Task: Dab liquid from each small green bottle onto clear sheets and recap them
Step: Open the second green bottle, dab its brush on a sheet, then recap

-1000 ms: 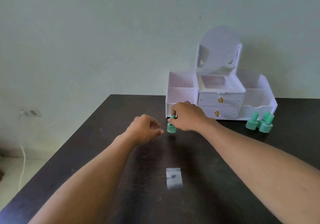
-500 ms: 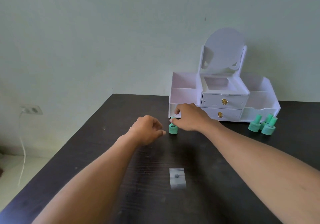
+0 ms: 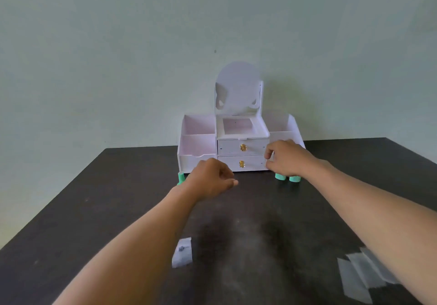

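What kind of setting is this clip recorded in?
Probably a room in a home, not a lab or workshop: a dark wooden table pushed against a plain pale green wall, with a small white vanity organiser with drawers on it.

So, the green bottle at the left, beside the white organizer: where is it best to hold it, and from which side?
Probably by the narrow cap of the green bottle, pinched from above with the left hand, which is nearest. The bottle stands upright at the front left corner of the white organizer, so the top is free; its base is hidden behind the wrist.
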